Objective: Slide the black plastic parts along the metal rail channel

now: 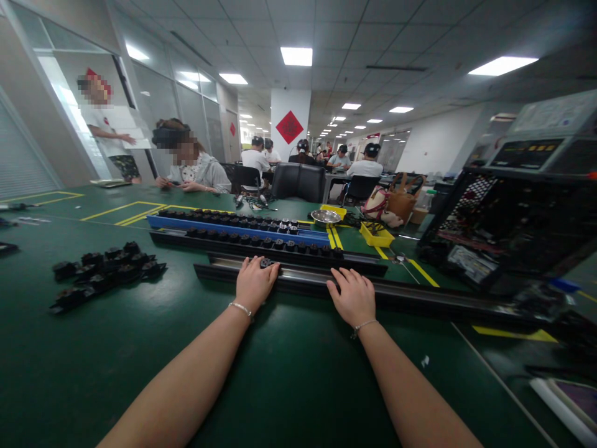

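Note:
A long black rail [410,294] with a shiny channel lies across the green table in front of me. My left hand [255,283] is closed on a small black part [265,262] at the rail's left portion. Farther right, my right hand [353,295] rests on the rail's near edge with its fingers apart, holding nothing. Just behind, a second black rail [161,238] carries a row of small black parts. A blue rail [209,229] with more such parts is beyond it.
Black parts [107,270] lie in a pile on the left. A metal bowl [326,216] and a yellow tray [377,235] are beyond the rails. An open computer case [508,218] stands at right. A person [198,168] sits across the table [140,367].

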{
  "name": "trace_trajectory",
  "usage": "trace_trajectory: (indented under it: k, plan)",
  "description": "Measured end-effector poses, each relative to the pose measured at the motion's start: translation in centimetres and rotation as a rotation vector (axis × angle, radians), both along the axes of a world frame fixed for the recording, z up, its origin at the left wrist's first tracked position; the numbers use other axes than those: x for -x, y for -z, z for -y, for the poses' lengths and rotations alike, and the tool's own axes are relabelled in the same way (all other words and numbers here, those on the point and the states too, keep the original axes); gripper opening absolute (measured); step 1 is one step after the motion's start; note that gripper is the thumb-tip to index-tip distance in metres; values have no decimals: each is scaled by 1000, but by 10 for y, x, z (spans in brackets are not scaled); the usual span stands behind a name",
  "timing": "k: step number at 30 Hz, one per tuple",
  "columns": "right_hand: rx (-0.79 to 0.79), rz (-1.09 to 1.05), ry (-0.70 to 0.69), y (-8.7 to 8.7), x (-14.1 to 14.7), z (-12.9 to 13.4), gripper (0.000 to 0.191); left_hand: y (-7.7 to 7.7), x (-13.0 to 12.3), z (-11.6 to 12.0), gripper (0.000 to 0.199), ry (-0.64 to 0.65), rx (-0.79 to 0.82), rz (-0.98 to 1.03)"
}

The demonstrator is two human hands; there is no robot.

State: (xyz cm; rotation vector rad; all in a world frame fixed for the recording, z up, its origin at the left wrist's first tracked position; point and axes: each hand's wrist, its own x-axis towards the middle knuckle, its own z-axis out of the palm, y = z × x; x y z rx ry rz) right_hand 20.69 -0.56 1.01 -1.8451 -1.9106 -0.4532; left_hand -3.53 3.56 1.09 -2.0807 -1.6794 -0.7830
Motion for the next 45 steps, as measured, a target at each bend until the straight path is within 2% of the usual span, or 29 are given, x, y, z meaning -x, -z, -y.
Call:
trace_trajectory:
  k: [8,20,32,45]
  plan:
    - [-11,25,5,0,0,-1,44,0,19,-6,35,-16,-10,20]
    - [2,16,3,-1,0,0,45,4,25,-11,38,-32,-32,-2]
    - [10,8,7,0,0,-1,45,-10,39,-6,37,-67,81,-16]
    - [13,12,9,-1,0,-1,45,-6,57,-12,40,-126,108,-134]
